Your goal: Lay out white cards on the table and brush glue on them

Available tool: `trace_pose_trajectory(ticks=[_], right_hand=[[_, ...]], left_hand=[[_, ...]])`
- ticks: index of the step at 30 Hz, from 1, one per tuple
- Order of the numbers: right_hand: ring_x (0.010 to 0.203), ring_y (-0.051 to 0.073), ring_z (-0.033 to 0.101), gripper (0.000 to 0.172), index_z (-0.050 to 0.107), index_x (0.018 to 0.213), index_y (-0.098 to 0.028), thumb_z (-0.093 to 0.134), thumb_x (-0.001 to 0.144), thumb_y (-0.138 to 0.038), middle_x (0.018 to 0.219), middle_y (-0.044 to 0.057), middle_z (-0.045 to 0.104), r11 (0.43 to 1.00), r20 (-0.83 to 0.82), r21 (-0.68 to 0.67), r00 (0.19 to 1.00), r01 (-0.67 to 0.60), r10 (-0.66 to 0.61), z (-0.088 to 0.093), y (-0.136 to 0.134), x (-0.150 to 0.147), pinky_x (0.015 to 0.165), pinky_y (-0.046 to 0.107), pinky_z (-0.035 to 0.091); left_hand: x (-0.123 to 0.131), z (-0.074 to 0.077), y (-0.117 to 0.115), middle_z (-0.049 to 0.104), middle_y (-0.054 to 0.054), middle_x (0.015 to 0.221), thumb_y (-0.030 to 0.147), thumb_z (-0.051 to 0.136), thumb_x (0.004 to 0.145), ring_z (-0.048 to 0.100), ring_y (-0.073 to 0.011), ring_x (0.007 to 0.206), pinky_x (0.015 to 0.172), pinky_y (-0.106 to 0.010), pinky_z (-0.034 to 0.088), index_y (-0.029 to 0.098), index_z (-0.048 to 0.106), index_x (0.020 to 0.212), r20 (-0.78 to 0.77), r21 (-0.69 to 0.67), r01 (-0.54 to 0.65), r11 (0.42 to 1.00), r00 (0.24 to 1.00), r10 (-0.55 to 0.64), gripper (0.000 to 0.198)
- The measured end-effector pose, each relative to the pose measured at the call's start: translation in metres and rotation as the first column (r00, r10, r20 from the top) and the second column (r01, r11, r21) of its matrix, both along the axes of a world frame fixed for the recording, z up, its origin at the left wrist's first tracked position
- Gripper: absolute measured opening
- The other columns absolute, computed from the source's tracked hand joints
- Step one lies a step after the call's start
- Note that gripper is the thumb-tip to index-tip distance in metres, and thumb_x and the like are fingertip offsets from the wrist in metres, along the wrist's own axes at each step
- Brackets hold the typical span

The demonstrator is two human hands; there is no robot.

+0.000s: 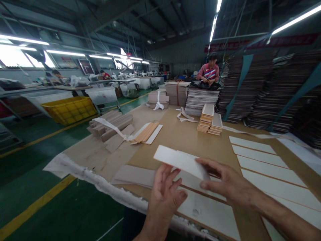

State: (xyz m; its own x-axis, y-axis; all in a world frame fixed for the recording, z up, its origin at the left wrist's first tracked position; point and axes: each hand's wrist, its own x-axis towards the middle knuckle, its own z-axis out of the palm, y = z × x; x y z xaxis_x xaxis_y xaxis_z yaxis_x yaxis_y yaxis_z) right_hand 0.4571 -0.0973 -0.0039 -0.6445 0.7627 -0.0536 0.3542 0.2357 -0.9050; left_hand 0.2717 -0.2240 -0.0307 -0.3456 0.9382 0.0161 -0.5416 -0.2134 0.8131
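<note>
My right hand (225,182) pinches the right end of a white strip of board (175,158), which is raised at a slant above the table; a step in its far edge suggests more than one strip. Just below the strip's left part is my left hand (164,197), fingers apart and half curled. Whether its fingertips touch the strip I cannot tell. Beneath both hands, white panels with orange-brown edges (208,211) lie flat. To the left of my left hand are thin grey strips (136,175).
A row of white panels (271,179) lies at the right. Farther back are fanned orange-edged strips (147,133), short stacks (207,118) and grey bundles (110,124). Tall dark stacks (247,87) stand behind. A person (210,72) works there. A yellow bin (70,108) stands left.
</note>
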Motion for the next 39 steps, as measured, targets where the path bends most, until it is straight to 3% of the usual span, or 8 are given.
trace_pose_trajectory(ticks=[3,8,12,18,22,31,37,39], right_hand=[[0.123,0.034,0.053,0.080,0.060,0.133,-0.018,0.078,0.060,-0.046,0.133,0.011,0.061,0.980,0.077,0.136,0.985,0.142,-0.154,-0.002,0.054,0.013,0.108,0.046,0.038],[0.114,0.035,0.060,0.068,0.070,0.119,-0.022,0.077,0.060,-0.053,0.120,0.007,0.070,0.991,0.101,0.039,0.986,0.131,-0.135,0.006,0.092,0.021,0.100,0.045,0.046],[0.110,0.032,0.063,0.064,0.072,0.115,-0.021,0.071,0.068,-0.063,0.115,0.007,0.072,0.996,0.059,-0.058,0.996,0.069,-0.066,0.017,0.068,0.015,0.096,0.043,0.047],[0.115,0.031,0.060,0.060,0.068,0.123,-0.025,0.078,0.073,-0.056,0.126,0.008,0.066,0.942,-0.147,-0.266,0.974,-0.207,0.173,0.026,0.002,-0.016,0.099,0.042,0.045],[0.118,0.029,0.057,0.055,0.067,0.123,-0.027,0.078,0.077,-0.055,0.130,0.006,0.063,0.912,-0.240,-0.276,0.940,-0.304,0.241,0.028,-0.027,-0.028,0.104,0.042,0.041],[0.108,0.030,0.062,0.049,0.072,0.110,-0.021,0.070,0.082,-0.062,0.112,0.007,0.071,0.941,-0.133,-0.260,0.974,-0.215,0.185,0.026,-0.033,-0.024,0.098,0.043,0.045],[0.115,0.027,0.060,0.043,0.066,0.121,-0.025,0.071,0.084,-0.047,0.127,0.005,0.065,0.943,-0.197,-0.195,0.953,-0.270,0.232,0.014,-0.032,-0.026,0.102,0.039,0.045],[0.110,0.026,0.063,0.045,0.065,0.123,-0.024,0.068,0.085,-0.046,0.126,0.006,0.066,0.953,-0.136,-0.146,0.959,-0.266,0.247,0.013,-0.021,-0.024,0.094,0.035,0.050]], left_hand=[[-0.012,-0.004,-0.009,0.062,-0.012,0.131,0.033,0.087,0.071,0.064,-0.0287,0.113,0.091,-0.035,0.052,0.026,0.059,0.127,-0.082,-0.058,-0.029,0.998,0.996,0.024,0.063],[-0.029,-0.016,-0.021,0.071,-0.011,0.099,0.039,0.087,0.070,0.070,-0.0241,0.084,0.085,-0.037,0.053,0.021,0.066,0.117,-0.122,-0.105,-0.016,0.994,0.992,0.003,0.054],[-0.032,-0.014,-0.017,0.072,-0.011,0.096,0.039,0.088,0.068,0.069,-0.0233,0.083,0.081,-0.036,0.053,0.019,0.068,0.110,-0.101,-0.139,-0.020,0.990,0.995,0.006,0.050],[-0.010,0.011,0.010,0.066,-0.013,0.125,0.032,0.091,0.064,0.061,-0.0282,0.116,0.094,-0.036,0.050,0.020,0.065,0.115,-0.047,-0.098,-0.018,0.995,0.999,0.013,0.058],[0.002,0.018,0.015,0.069,-0.010,0.113,0.034,0.088,0.068,0.063,-0.0240,0.106,0.093,-0.033,0.048,0.018,0.066,0.111,0.009,-0.046,0.035,0.998,0.999,-0.034,0.050],[0.001,0.020,0.010,0.069,-0.007,0.101,0.035,0.090,0.065,0.065,-0.0212,0.096,0.089,-0.031,0.049,0.015,0.067,0.100,-0.004,-0.090,0.107,0.990,0.994,-0.108,0.046],[0.007,0.017,0.017,0.068,-0.011,0.112,0.034,0.091,0.062,0.062,-0.0272,0.110,0.091,-0.033,0.049,0.017,0.065,0.108,-0.052,-0.082,0.112,0.990,0.992,-0.116,0.056],[0.007,0.019,0.022,0.067,-0.012,0.118,0.035,0.091,0.062,0.060,-0.0285,0.115,0.093,-0.034,0.049,0.018,0.063,0.113,-0.061,-0.071,0.112,0.991,0.991,-0.117,0.061]])
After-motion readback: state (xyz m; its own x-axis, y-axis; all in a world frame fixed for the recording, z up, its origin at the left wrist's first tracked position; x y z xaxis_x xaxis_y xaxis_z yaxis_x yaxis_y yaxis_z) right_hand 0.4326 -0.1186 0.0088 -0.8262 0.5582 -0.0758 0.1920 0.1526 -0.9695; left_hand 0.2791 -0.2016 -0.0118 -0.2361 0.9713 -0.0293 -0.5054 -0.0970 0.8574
